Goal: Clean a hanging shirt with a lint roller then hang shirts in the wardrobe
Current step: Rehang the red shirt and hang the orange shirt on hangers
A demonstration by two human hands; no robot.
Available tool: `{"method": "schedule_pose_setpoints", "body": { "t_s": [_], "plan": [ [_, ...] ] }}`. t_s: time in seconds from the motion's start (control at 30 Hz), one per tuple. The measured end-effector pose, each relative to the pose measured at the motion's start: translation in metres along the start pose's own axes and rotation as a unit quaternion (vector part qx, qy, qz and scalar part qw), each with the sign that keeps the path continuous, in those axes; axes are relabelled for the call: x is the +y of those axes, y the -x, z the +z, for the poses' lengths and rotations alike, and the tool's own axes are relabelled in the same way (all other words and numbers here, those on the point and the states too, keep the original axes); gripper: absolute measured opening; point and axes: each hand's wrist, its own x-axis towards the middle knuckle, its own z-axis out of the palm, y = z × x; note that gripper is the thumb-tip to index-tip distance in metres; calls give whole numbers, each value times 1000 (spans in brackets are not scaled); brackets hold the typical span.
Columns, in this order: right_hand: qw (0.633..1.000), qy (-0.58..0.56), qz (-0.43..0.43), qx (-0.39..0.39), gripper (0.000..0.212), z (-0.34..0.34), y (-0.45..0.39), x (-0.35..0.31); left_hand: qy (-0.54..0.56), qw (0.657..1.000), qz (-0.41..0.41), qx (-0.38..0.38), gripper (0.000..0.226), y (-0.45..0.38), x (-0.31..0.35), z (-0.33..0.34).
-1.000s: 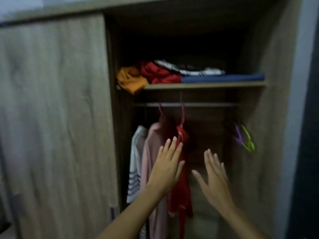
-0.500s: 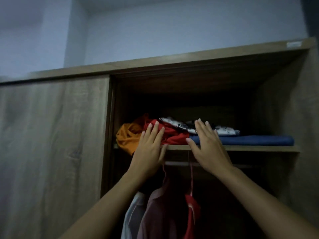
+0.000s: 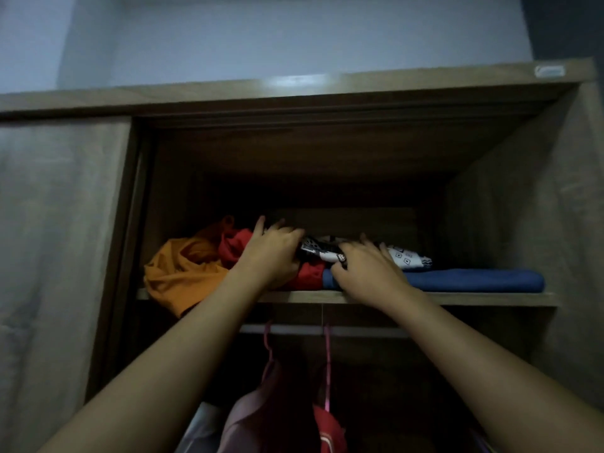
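Note:
Both my hands reach onto the upper wardrobe shelf (image 3: 490, 298). My left hand (image 3: 273, 253) lies over a crumpled red garment (image 3: 232, 248), its fingers curled into the left end of a black-and-white patterned shirt (image 3: 410, 259). My right hand (image 3: 366, 273) grips the same patterned shirt from the front, its thumb below at the edge of a folded blue garment (image 3: 474, 280). An orange garment (image 3: 183, 273) spills over the shelf's left edge. Below the shelf, a pink shirt (image 3: 258, 416) and a red shirt (image 3: 330, 429) hang on pink hangers from the rail (image 3: 366, 330).
A closed wooden sliding door (image 3: 58, 256) covers the wardrobe's left half. The wardrobe's right side panel (image 3: 529, 240) bounds the shelf. A white striped garment (image 3: 199, 429) hangs at the far left of the rail, mostly cut off.
Both hands rose from in front of the hanging shirts up to the shelf, and from flat and open they have closed onto the patterned shirt. The view has tilted upward.

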Motion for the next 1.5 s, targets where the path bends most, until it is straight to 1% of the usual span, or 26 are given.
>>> {"method": "schedule_pose_setpoints", "body": {
  "t_s": [0.07,0.13,0.2,0.23,0.3,0.37,0.43,0.5,0.57,0.7,0.77,0.83,0.93,1.0,1.03,1.07,1.1,1.13,1.17,1.2,1.23,1.27,1.33,1.37,1.43,1.5],
  "plan": [
    [1000,2,2,-7,46,-5,-2,3,-36,999,9,-3,42,-9,-1,-1],
    [1000,11,8,-18,40,-11,-6,8,-61,997,5,41,31,-12,-2,0],
    [999,20,20,-31,33,-17,-11,20,-75,994,-7,79,27,-13,-4,2],
    [999,11,30,-41,32,-21,-13,27,-76,993,-12,87,26,-13,-6,4],
    [995,-24,39,-86,40,-28,-17,38,-69,994,-12,87,25,-13,-8,7],
    [991,-15,21,-133,46,-34,-24,44,-65,995,-8,75,28,-17,-7,6],
    [985,38,7,-167,43,-41,-31,50,-59,997,-12,50,34,-24,-6,3],
    [978,104,2,-179,42,-44,-36,61,-42,999,-21,18,39,-31,-2,1],
    [974,148,0,-171,42,-46,-38,77,-23,1000,-13,-7,35,-39,4,3],
    [966,219,12,-134,39,-57,-32,109,58,996,16,-60,23,-57,37,13],
    [959,259,26,-114,37,-66,-25,125,94,992,39,-79,23,-64,56,20],
    [957,270,31,-105,35,-71,-18,137,109,987,64,-99,25,-68,67,27],
    [971,188,54,-140,33,-68,-9,143,100,979,55,-170,24,-69,69,27],
    [976,97,90,-172,19,-72,-6,142,110,962,23,-249,20,-68,63,17],
    [976,36,113,-185,13,-78,-5,140,152,946,2,-287,20,-66,61,9],
    [972,-34,138,-186,15,-84,-5,137,218,922,-19,-319,26,-66,59,1],
    [968,-91,152,-179,22,-89,-6,135,287,896,-34,-336,38,-67,58,-7],
    [965,-124,157,-167,31,-91,-10,135,329,882,-36,-336,51,-70,59,-11],
    [967,-127,163,-149,43,-90,-16,136,338,886,-35,-316,60,-75,63,-13],
    [971,-100,169,-135,53,-86,-20,134,325,902,-40,-281,64,-79,69,-9],
    [975,-54,170,-132,56,-80,-23,133,301,920,-46,-248,65,-82,75,-3],
    [976,-5,165,-141,50,-72,-24,134,277,929,-48,-239,63,-84,79,7],
    [969,88,142,-185,33,-59,-22,137,247,925,-41,-286,50,-87,84,30],
    [964,119,139,-195,33,-56,-20,138,242,919,-35,-310,39,-90,84,39],
    [960,136,136,-202,32,-57,-19,138,248,913,-37,-322,28,-93,81,47],
    [962,137,127,-198,32,-59,-22,138,265,911,-33,-315,27,-91,80,48]
  ]
}}
